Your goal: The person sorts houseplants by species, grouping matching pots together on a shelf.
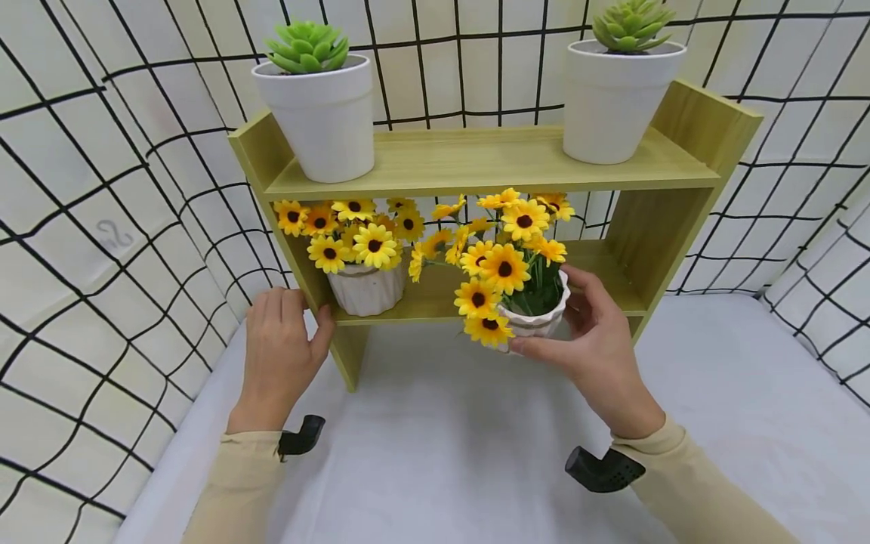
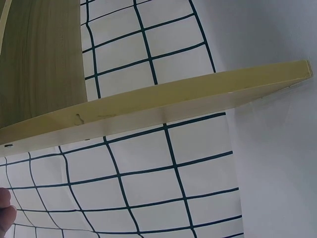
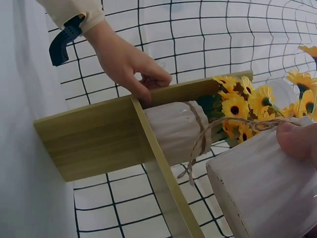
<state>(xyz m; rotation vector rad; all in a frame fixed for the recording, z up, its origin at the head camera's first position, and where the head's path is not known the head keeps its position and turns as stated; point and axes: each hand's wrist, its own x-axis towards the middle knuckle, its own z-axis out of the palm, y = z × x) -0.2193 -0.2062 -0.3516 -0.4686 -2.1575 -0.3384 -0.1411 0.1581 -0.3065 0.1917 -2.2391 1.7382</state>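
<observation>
My right hand [image 1: 601,347] grips a white pot [image 1: 540,323] of yellow artificial sunflowers, thumb low on its front and fingers behind the rim. The pot tilts left before the lower board of a two-tier wooden shelf [image 1: 469,162]. Twine is tied around this pot, as the right wrist view shows. My left hand [image 1: 279,344] holds the shelf's left side panel [image 2: 163,99], thumb by the front edge and fingers along the outer side. Beside it, a similar pot [image 1: 370,291] of sunflowers stands at the lower tier's left end.
On the top board, white pots with green succulents stand at left [image 1: 322,121] and right [image 1: 612,106]. White panels with a black grid [image 1: 462,75] surround the back and sides. The shelf stands on a white surface [image 1: 435,453].
</observation>
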